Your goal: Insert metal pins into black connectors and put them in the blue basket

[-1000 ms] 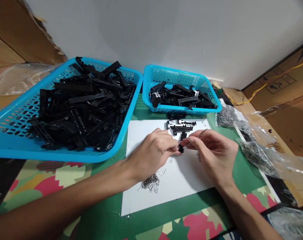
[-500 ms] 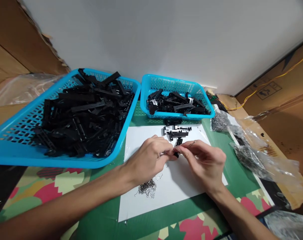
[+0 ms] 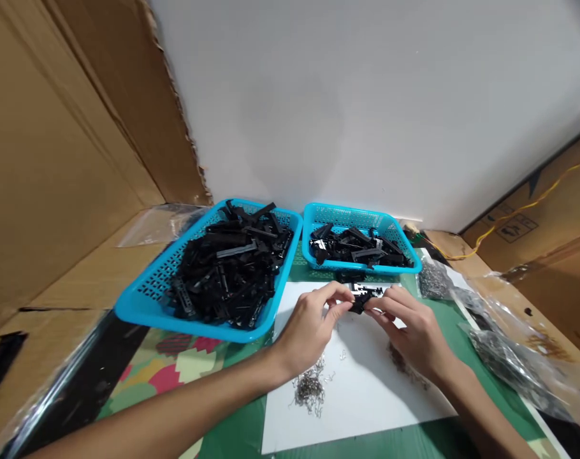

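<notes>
Over the white sheet (image 3: 338, 414), a small black plastic part (image 3: 359, 303) is pinched between the fingertips of both hands. My left hand (image 3: 313, 322) grips its left end with thumb and index finger. At the right end, the thumb and fingers of my right hand (image 3: 412, 325) are closed on it; a thin shiny piece shows by these fingers, too small to name. Just behind lie more black parts (image 3: 373, 291), partly covered by the hands. A pile of small bent wire pieces (image 3: 310, 387) sits below my left hand. Another small heap (image 3: 405, 366) is partly hidden by my right hand.
A large blue basket (image 3: 266, 319) heaped with black plastic parts stands at the left. Behind the sheet is a smaller blue basket (image 3: 319, 213), also holding black parts. Clear bags of metal pieces (image 3: 433, 280) lie at the right. Cardboard (image 3: 79, 127) and a white wall (image 3: 294, 95) enclose the table.
The view has tilted up and shifted left, so the baskets appear lower and farther right. Both hands have separated slightly, and the black part between them now lies more level.
</notes>
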`<state>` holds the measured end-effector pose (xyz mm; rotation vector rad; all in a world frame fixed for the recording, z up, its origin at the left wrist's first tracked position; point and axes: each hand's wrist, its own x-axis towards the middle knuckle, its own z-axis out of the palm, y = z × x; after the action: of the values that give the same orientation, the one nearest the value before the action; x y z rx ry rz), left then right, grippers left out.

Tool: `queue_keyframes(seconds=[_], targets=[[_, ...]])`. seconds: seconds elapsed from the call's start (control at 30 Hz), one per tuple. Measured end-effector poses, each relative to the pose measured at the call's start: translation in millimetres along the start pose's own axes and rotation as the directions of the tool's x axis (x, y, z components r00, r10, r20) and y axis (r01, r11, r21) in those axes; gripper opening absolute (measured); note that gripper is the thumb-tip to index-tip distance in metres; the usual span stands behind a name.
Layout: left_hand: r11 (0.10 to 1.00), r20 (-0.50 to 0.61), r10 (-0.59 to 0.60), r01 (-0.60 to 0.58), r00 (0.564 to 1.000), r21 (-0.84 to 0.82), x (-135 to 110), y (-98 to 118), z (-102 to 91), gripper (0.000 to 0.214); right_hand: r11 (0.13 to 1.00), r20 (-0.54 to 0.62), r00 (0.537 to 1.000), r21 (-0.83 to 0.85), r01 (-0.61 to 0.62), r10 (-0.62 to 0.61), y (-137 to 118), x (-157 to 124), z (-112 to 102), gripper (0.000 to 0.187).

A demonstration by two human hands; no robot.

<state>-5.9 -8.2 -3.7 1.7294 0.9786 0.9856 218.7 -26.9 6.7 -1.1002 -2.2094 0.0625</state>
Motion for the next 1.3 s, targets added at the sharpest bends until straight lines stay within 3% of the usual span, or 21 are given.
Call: queue_keyframes(seconds=[0.13, 0.23, 0.33, 0.4, 0.5, 0.6, 0.7, 0.8, 0.9, 1.03, 1.1, 1.17, 1.3], targets=[[0.996, -0.154, 0.013, 0.001, 0.988, 0.09, -5.4, -1.2, 0.0, 0.038, 0.993, 0.086, 0.996, -0.118, -0.018, 0.028, 4.3, 28.1, -0.9, 0.022], [0.993, -0.213, 0.047, -0.022, 0.976, 0.118, -9.6, -1.0, 0.3, 0.025, 0.986, 0.165, 0.977, -0.116, -0.12, 0.138, -7.6, 56.1, -7.5, 0.021], [0.996, -0.2, 0.042, -0.025, 0.979, 0.088, -12.5, -2.6, 1.1, 0.009, 0.984, 0.088, 0.98, 0.006, -0.178, 0.177, -32.0, 90.0, -7.6, 0.028], [0.997, -0.137, 0.058, -0.049, 0.989, 0.062, -13.8, -4.8, 1.5, 0.012, 0.989, 0.09, 0.987, 0.059, -0.137, 0.131, -48.8, 115.9, 1.2, 0.027], [0.995, -0.062, 0.072, -0.068, 0.995, 0.069, -14.6, -7.6, 1.7, 0.021, 0.998, 0.241, 0.97, 0.05, -0.024, 0.011, -64.2, 154.3, 27.5, 0.026], [0.995, -0.061, 0.027, -0.021, 0.998, 0.1, -13.8, -7.7, 2.1, 0.017, 0.995, 0.337, 0.936, 0.015, 0.098, -0.097, -66.1, 181.6, 56.8, 0.024], [0.995, -0.081, 0.022, -0.013, 0.996, 0.103, -11.7, -5.9, 2.8, 0.015, 0.989, 0.377, 0.915, 0.022, 0.144, -0.142, -64.1, 191.8, 71.1, 0.017], [0.998, -0.111, 0.027, -0.02, 0.993, 0.061, -9.5, -4.2, 2.8, 0.012, 0.99, 0.365, 0.92, 0.042, 0.136, -0.142, -64.4, 187.0, 60.5, 0.011], [0.998, -0.136, 0.005, -0.014, 0.991, -0.065, -7.8, -4.8, 2.1, 0.025, 0.978, 0.307, 0.946, 0.204, 0.039, -0.102, -63.6, 170.6, 28.5, 0.006], [0.971, -0.112, -0.04, 0.012, 0.993, -0.24, -5.1, -8.2, 0.3, 0.045, 0.846, 0.367, 0.93, 0.502, -0.177, -0.023, -53.5, 134.8, -20.4, 0.015], [0.96, -0.081, -0.027, 0.003, 0.996, -0.279, -3.4, -8.0, -1.7, 0.05, 0.778, 0.403, 0.915, 0.568, -0.268, 0.021, -45.2, 112.7, -37.6, 0.017], [0.956, 0.005, 0.013, -0.011, 1.0, -0.294, -1.6, -5.0, -4.4, 0.056, 0.781, 0.362, 0.928, 0.555, -0.286, 0.083, -37.1, 88.8, -48.2, 0.016], [0.94, 0.168, 0.041, 0.018, 0.985, -0.341, 2.1, 6.0, -7.5, 0.058, 0.87, 0.14, 0.965, 0.418, -0.26, 0.221, -29.1, 42.2, -51.5, 0.01]])
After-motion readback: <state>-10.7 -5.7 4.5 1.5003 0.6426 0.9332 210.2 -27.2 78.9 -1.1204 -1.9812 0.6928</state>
